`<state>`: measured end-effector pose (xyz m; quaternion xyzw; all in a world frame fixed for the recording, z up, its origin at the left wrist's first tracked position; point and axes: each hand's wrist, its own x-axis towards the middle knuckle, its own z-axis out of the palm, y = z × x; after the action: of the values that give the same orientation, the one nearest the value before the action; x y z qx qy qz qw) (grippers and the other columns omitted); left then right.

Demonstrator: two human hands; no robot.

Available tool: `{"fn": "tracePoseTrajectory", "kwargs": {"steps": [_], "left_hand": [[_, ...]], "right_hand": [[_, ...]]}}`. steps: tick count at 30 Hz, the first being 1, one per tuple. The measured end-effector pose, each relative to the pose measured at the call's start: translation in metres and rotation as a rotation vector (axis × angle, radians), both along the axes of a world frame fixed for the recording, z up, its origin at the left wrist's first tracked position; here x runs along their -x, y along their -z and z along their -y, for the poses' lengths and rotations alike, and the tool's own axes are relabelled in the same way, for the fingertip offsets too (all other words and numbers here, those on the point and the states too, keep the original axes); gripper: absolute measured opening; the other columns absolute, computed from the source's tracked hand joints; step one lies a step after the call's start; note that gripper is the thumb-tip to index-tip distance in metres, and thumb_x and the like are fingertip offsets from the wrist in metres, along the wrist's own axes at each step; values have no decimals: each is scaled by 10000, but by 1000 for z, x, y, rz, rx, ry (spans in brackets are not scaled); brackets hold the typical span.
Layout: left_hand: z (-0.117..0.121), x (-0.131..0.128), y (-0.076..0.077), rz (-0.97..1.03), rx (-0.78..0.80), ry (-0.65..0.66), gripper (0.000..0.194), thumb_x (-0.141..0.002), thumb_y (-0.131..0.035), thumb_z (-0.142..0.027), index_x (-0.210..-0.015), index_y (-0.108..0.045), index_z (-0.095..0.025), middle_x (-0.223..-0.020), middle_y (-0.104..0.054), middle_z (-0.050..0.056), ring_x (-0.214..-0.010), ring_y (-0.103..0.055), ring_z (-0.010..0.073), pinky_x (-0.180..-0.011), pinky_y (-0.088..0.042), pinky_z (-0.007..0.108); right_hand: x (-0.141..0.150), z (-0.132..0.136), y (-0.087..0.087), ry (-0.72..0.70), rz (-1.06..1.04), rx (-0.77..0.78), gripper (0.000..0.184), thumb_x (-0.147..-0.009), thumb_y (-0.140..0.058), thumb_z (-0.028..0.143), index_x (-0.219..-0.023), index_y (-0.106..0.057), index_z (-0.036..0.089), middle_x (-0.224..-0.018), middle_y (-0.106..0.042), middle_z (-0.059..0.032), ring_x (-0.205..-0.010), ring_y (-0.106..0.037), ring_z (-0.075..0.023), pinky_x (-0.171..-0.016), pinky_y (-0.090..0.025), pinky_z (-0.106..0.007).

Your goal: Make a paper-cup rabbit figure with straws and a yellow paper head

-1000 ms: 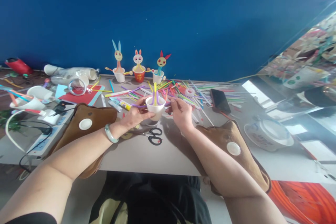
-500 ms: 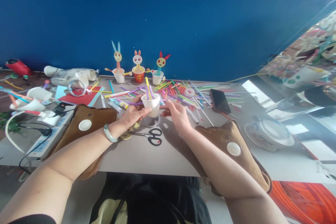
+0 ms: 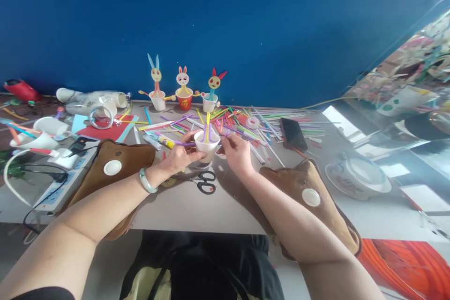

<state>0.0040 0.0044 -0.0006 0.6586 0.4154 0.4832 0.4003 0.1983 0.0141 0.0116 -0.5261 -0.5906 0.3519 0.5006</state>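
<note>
Cup of white paper sits roughly upright between the hands I guide, its side gripped by the nearer left hand, while my right hand pinches a purple plastic straw just beside it.

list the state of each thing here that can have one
White cup: held, straws inside
Left hand: gripping cup
Right hand: beside cup, grip unclear
Scissors: lying flat, blades partly hidden
Phone: lying, screen dark
Three cup figures: standing upright
Power strip: plugs inserted

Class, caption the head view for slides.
Left hand holds a white paper cup; three colourful rabbit-eared cup figures stand behind.
</note>
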Motion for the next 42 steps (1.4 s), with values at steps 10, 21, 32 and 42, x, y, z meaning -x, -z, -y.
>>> {"fn": "tracePoseTrajectory", "kwargs": {"steps": [10,21,32,42], "left_hand": [[0,0,-1,69,77,38,599,-715,-797,-298,-1262,-570,-208,-1205,-705,75,-1028,-695,225,-875,-572,318],[1,8,-7,159,258,-53,628,-753,-775,-406,-1319,-554,-249,-1010,-739,33,-814,-698,187,-664,-549,275],[2,0,-5,87,89,-32,631,-720,-781,-357,-1283,-549,-187,-1177,-709,92,-1015,-689,230,-868,-576,349],[3,0,-1,46,120,6,643,-706,-792,-356,-1280,-549,-201,-1210,-704,98,-1089,-680,246,-915,-552,354]], "right_hand": [[-2,1,2,-11,132,-134,252,-895,-559,367,-819,-702,173,-651,-702,-20,-538,-671,-160,-523,-478,-240],[1,-2,1,-14,-73,92,372,-835,-621,442,-1028,-700,134,-842,-779,-95,-566,-675,-169,-574,-556,-289],[1,-3,1,2,-195,101,423,-789,-656,580,-832,-692,161,-799,-757,-75,-519,-627,-124,-505,-505,-237],[-3,0,0,50,212,-177,240,-858,-561,365,-691,-593,195,-588,-585,13,-534,-506,-121,-537,-409,-237]]}}
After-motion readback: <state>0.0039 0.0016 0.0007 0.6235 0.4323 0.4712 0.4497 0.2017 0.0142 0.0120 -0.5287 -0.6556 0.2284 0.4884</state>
